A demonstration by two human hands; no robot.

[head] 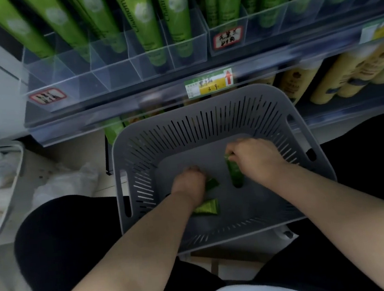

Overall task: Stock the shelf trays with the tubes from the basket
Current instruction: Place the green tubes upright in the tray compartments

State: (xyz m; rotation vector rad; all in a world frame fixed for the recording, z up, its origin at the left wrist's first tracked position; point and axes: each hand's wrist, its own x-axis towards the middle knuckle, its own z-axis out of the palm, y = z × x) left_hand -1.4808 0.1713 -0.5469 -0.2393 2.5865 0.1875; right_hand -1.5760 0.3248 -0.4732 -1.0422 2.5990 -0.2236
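Right grip (255, 156) holds first tube (235, 175), left grip (188, 183) curled on second tube (212, 183) | all inside basket (207, 124), third tube (207, 208) on basket floor | judged light, soft, slick: pinch mid-body, avoid crimped tail.

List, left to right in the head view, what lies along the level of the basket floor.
Going right: white bin → left hand → tube end poking from under it → gripped tube → right hand.
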